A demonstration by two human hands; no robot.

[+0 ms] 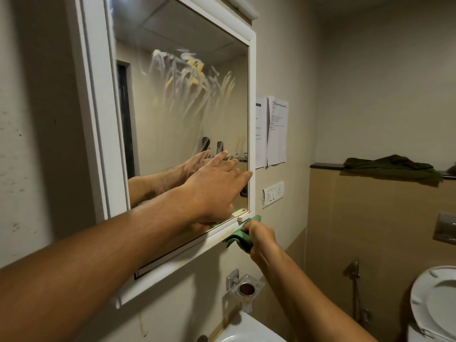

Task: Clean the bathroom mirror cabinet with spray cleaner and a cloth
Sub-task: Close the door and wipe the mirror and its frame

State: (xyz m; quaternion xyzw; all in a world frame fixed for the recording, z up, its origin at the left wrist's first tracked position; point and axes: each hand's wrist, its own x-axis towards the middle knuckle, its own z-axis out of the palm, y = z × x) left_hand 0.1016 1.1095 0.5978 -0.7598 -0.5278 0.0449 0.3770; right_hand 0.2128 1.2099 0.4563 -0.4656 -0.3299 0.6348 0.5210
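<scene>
**Left hand (pixel 217 188) flat on the glass, green cloth (pixel 238 239) down at the bottom rail**

Left forearm reaches in from the lower left, and that hand lies flat on the mirror (pixel 148 119) near its lower right corner. Its fingers (pixel 234 166) are straight and slightly spread, with the tips up against the white frame. Just below, the right hand (pixel 261 239) has its fingers curled tight round the bunched green cloth. It presses the cloth against the bottom edge of the mirror cabinet (pixel 93 95), right at that same corner. Under the cabinet sit a clear tumbler holder (pixel 246 290) and the white basin (pixel 246 329). Higher up the glass, pale and yellowish cleaner streaks (pixel 195 77) fan upward. On the wall beyond hang printed papers (pixel 276 132) and a switch plate (pixel 272 193). Farther right there's a dark green garment (pixel 392 166) on a ledge, and the toilet (pixel 436 304).
</scene>
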